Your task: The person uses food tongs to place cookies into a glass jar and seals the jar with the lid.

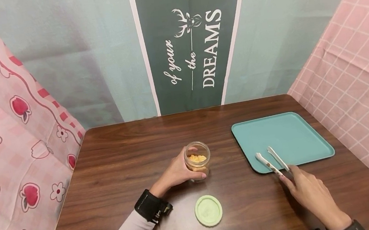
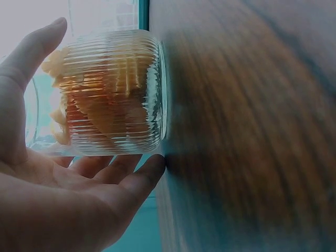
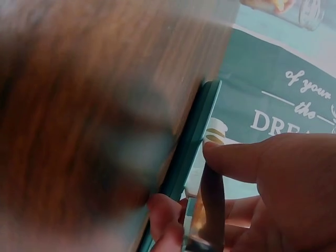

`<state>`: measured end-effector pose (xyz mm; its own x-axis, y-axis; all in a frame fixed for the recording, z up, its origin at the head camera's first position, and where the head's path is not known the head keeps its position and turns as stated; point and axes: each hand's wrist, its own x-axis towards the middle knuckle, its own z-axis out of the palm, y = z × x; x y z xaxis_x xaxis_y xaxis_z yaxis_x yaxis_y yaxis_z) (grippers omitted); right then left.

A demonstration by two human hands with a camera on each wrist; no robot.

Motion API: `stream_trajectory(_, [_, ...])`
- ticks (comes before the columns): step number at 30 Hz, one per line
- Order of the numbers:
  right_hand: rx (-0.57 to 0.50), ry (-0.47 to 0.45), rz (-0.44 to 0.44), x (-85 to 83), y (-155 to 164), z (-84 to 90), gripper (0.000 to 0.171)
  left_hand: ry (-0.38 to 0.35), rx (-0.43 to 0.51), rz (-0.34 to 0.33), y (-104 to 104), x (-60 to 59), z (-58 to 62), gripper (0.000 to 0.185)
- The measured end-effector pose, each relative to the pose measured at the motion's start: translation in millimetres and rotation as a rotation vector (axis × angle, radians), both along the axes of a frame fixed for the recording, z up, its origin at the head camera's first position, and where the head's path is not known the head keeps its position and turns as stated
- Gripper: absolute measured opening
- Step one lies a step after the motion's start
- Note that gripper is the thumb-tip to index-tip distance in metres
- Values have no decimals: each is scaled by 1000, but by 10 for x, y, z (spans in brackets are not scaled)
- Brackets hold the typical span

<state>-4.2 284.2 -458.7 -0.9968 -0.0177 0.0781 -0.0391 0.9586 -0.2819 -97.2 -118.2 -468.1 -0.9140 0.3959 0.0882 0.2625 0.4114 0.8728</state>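
Observation:
My left hand (image 1: pixel 176 169) grips a clear ribbed glass jar (image 2: pixel 113 94), with the thumb on one side and the fingers on the other. Yellow-orange crinkled snack pieces (image 1: pixel 197 158) partly fill the jar, which stands upright and uncovered on the table. In the head view my right hand (image 1: pixel 313 193) holds a pair of tongs (image 1: pixel 268 165) with pale arms. Their tips are spread apart above the near left part of a teal tray (image 1: pixel 283 133), with nothing between them. A round light-green lid (image 1: pixel 208 210) lies on the table in front of the jar.
The brown wooden table (image 1: pixel 123 149) ends at a grey-green printed cloth (image 1: pixel 194 52) behind. A pink patterned cloth (image 1: pixel 2 152) borders the left side, and a pink checked one (image 1: pixel 353 52) the right, close to the tray.

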Motion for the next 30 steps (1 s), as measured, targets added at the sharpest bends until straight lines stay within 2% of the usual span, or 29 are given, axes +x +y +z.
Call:
stream_trajectory(14, [45, 39, -29, 84, -4, -37, 53, -24, 13, -23, -5, -14, -12, 92])
stream_trajectory(24, [46, 15, -6, 104, -7, -44, 59, -5, 18, -23, -12, 0, -26, 92])
stream_trajectory(30, [73, 85, 2, 132, -30, 27, 62, -22, 30, -34, -21, -6, -36, 91])
